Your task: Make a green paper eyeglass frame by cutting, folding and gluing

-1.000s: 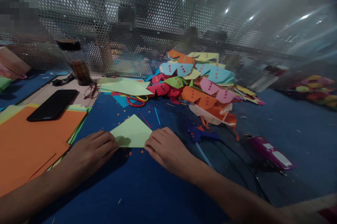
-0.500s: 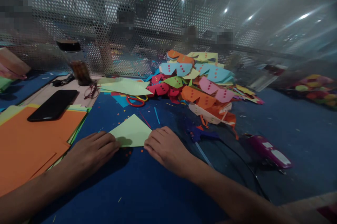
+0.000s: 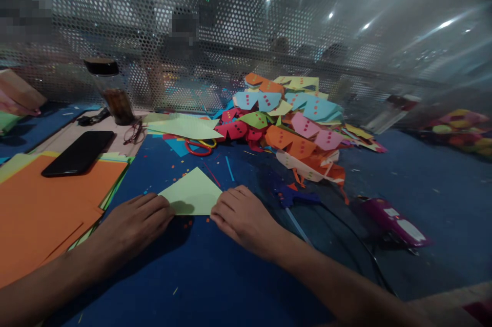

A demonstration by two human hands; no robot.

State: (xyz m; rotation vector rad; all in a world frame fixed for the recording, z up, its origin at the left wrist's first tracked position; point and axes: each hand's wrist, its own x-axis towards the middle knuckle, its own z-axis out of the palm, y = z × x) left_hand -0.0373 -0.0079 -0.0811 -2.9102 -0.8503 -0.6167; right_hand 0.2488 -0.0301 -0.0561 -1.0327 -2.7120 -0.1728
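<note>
left hand (image 3: 142, 220) closed on the paper's left corner, right hand (image 3: 244, 218) on its right. no real change from the earlier frame. paper (image 3: 194, 196): pale green, smooth, matte triangle, flat on blue table (image 3: 200, 276), point away. beyond: creased, angular cutouts (image 3: 292, 137), heaped. phone (image 3: 79, 154) glossy, rectangular.

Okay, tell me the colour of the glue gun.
The glue gun is dark blue, seen best in the head view.
</note>
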